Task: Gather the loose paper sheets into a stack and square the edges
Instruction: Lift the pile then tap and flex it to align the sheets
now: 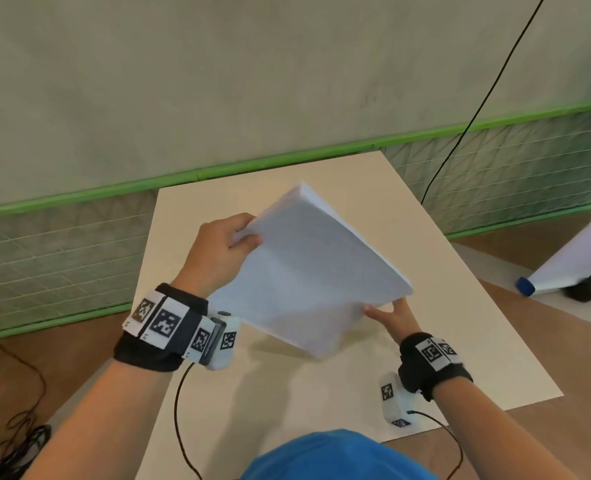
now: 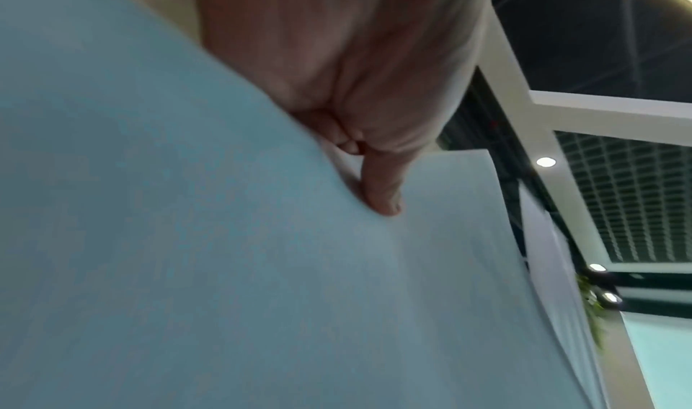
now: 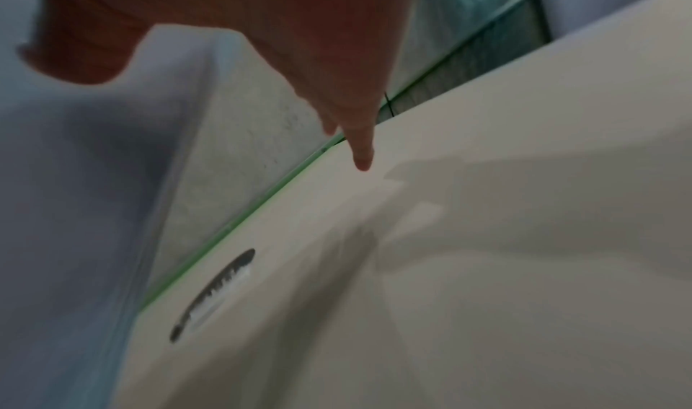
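We see one paper stack (image 1: pixel 307 271), white, thick, edges roughly flush, tilted in the air above the table (image 1: pixel 460 334); left hand (image 1: pixel 217 251) pinches its far-left corner, right hand (image 1: pixel 391 317) holds the near-right corner, fingers mostly hidden

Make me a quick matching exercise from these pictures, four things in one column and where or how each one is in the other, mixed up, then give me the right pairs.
Things
1. paper stack
2. left hand
3. right hand
4. black cable

States
A. hangs in front of the wall
B. grips the stack's far left corner
C. held tilted above the table
D. holds the stack's near right corner

Pairs: 1-C, 2-B, 3-D, 4-A
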